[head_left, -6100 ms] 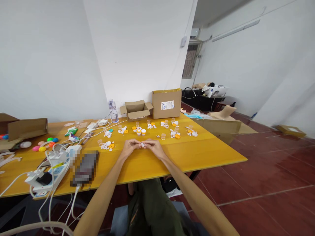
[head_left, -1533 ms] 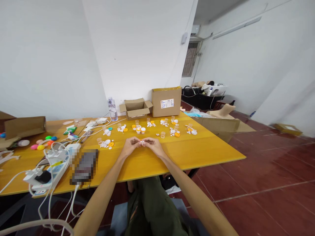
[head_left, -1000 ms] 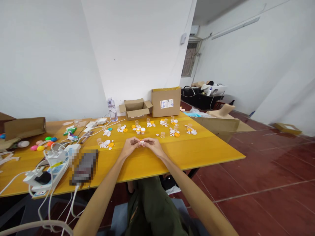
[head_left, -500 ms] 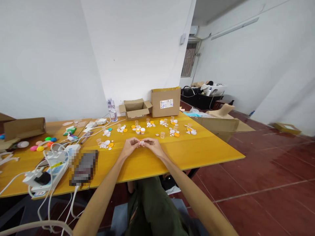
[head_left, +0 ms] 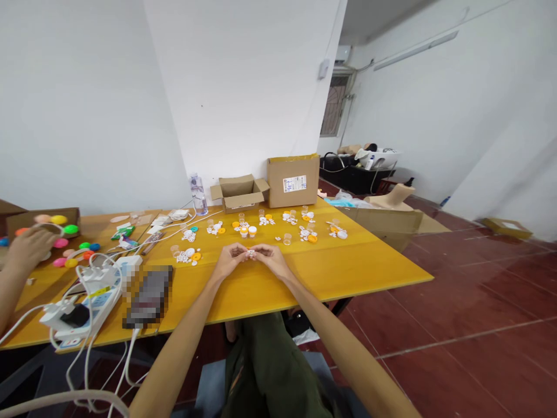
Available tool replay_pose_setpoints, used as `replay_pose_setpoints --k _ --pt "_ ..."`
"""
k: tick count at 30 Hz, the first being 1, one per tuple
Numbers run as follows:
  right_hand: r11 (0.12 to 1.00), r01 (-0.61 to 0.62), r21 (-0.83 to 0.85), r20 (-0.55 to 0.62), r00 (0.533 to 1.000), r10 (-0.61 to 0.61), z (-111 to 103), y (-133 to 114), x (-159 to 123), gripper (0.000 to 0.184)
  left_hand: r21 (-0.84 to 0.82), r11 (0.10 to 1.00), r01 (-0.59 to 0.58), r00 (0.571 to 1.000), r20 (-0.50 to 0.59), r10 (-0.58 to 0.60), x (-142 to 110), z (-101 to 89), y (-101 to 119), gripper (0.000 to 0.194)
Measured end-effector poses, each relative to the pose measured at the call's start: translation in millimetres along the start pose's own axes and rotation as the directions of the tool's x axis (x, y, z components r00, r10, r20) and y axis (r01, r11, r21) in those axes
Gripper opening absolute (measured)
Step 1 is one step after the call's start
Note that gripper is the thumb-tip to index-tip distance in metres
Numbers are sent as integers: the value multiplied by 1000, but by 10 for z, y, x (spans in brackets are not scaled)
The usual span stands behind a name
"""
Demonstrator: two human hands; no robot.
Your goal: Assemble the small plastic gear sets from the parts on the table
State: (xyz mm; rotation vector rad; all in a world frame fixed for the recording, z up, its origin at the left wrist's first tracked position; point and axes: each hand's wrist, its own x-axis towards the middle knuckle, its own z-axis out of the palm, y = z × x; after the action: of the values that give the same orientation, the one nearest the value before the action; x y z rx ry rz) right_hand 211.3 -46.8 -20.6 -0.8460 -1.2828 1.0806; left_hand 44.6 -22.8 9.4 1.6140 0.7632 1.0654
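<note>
Between the fingertips of both hands sits a small white plastic part [head_left: 250,253]. My left hand [head_left: 230,259] pinches it from one side, and my right hand [head_left: 270,259] grips it from the other. Its exact kind is too small to make out. Just beyond my fingers stand two small white-and-orange capped pieces [head_left: 248,231]. Around them lie several little groups of white parts, orange rings and clear cups, such as a clear cup [head_left: 287,238] to the right and a pile of white parts [head_left: 187,256] to the left.
A phone [head_left: 150,296] and a power strip [head_left: 102,302] with tangled cables lie to the left. A co-worker's hand [head_left: 30,249] holds a ring of coloured balls [head_left: 63,229] there. An open carton [head_left: 241,194], a closed box [head_left: 293,181] and a bottle [head_left: 199,196] stand behind.
A co-worker's hand has come in at the left with a ring of coloured balls. My own hands stay in nearly the same place, still holding the white part.
</note>
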Motion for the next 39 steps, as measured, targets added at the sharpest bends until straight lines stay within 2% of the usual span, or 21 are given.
replay_pose_setpoints --k 39 --pt "997 50 -61 -36 998 -53 2 22 21 28 14 1000 -4 1000 1 4 3 -9 -20 33"
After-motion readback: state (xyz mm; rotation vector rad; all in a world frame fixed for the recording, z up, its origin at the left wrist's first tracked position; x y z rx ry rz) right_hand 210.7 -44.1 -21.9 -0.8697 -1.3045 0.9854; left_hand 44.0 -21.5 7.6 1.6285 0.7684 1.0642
